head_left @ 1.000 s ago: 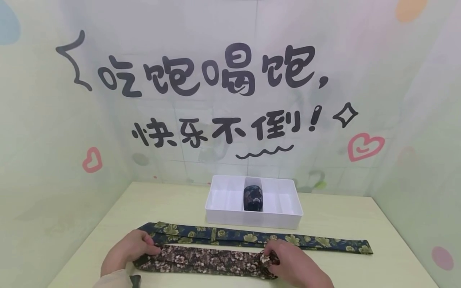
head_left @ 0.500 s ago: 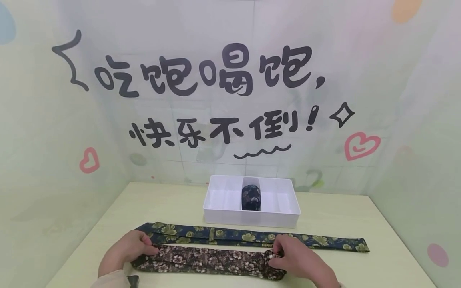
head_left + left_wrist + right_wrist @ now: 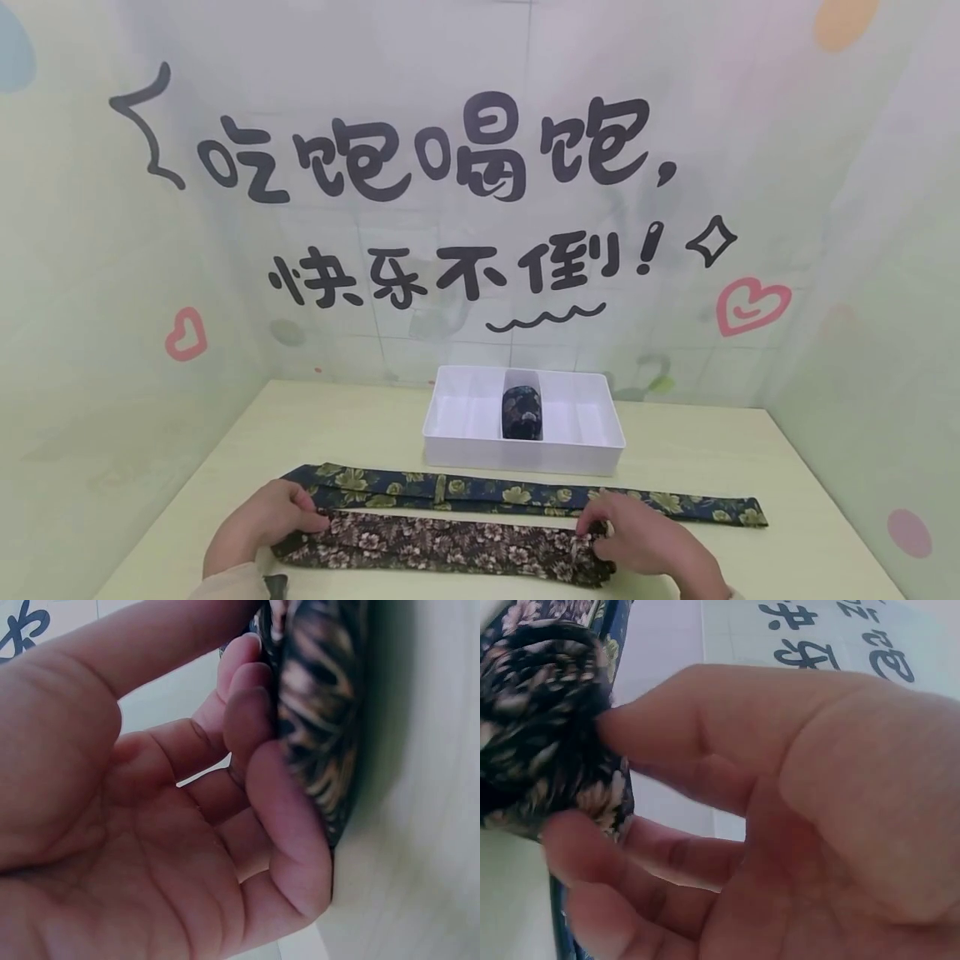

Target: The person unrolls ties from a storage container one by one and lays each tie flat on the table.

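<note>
A dark necktie with pale brown flowers lies flat along the table's front. My left hand holds its wide left end; in the left wrist view the curled fingers press against the fabric's edge. At the other end my right hand grips a coiled part of the same tie. The right wrist view shows this coil between thumb and fingers. Just behind lies a navy necktie with yellow-green flowers, stretched lengthwise and partly covered by both hands.
A white divided box stands at the back of the table. In its middle compartment sits a rolled dark floral tie. Printed walls close in the back and sides. A small black object shows by the left sleeve.
My right hand has moved to the right with the coiled end, and the flat stretch of the brown-flowered necktie looks longer. The left hand stays at its end.
</note>
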Tool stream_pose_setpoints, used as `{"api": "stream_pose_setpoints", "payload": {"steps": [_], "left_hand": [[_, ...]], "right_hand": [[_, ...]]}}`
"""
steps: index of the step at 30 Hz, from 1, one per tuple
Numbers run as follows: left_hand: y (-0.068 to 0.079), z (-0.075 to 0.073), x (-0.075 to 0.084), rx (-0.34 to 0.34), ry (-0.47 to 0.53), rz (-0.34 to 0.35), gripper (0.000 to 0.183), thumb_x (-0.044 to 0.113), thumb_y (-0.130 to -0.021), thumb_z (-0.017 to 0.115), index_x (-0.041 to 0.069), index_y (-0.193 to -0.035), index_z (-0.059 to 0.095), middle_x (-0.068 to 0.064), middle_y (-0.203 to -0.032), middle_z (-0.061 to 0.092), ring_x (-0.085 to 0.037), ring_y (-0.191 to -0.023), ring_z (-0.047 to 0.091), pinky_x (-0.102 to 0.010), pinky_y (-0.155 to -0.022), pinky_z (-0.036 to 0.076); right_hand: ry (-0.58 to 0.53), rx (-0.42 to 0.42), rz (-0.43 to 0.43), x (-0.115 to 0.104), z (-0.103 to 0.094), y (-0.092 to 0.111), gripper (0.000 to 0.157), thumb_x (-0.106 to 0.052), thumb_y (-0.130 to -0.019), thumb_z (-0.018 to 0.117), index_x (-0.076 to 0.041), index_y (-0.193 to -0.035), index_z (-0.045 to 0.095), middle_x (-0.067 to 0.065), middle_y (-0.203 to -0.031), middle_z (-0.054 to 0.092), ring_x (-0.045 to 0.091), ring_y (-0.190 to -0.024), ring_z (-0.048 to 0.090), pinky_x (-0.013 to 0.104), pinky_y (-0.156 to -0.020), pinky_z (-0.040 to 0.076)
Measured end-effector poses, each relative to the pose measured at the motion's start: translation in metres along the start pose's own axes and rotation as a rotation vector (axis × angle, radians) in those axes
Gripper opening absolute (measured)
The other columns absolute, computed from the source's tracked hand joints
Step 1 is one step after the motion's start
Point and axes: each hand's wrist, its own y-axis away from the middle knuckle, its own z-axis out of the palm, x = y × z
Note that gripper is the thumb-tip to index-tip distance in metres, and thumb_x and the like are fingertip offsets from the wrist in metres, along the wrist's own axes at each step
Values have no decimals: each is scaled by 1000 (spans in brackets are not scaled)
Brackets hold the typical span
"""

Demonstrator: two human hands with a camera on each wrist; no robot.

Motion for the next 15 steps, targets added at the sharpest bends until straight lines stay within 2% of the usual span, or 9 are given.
{"api": "stream_pose_setpoints", "payload": {"steps": [2,5,7,11,15], "left_hand": [[0,-1,0,1,0,-9,38,34,-81,85,5,-94,64,-9,-98,65,-23,-88,59,-41,-77,51],[1,0,0,2,-5,3,39,34,-82,85,4,-94,64,-10,-97,64,-23,-88,58,-42,-77,51],[1,1,-1,5,-6,11,38,33,-82,85,4,-94,63,-10,-96,64,-23,-88,58,-42,-77,51],[1,3,0,17,-6,23,36,32,-82,85,4,-93,64,-9,-95,64,-22,-87,58,-42,-77,51],[1,3,0,28,-10,15,36,31,-83,85,4,-93,63,-9,-95,65,-22,-87,58,-42,-77,50]], "right_hand": [[-4,0,2,2,1,0,3,-16,-95,69,-16,-97,70,1,-99,69,13,-82,59,32,-66,45],[-38,-1,31,7,2,1,16,-30,-96,70,-15,-91,66,-2,-84,64,10,-66,51,28,-58,39],[-42,7,49,12,1,2,20,-30,-95,72,-14,-87,62,-2,-77,60,10,-61,46,27,-54,36],[-47,13,59,20,-6,4,19,-23,-91,75,-12,-90,60,1,-80,59,13,-65,47,28,-56,37],[-64,-22,42,23,-12,4,15,-15,-90,74,-13,-103,66,4,-97,67,20,-84,59,36,-66,46]]}}
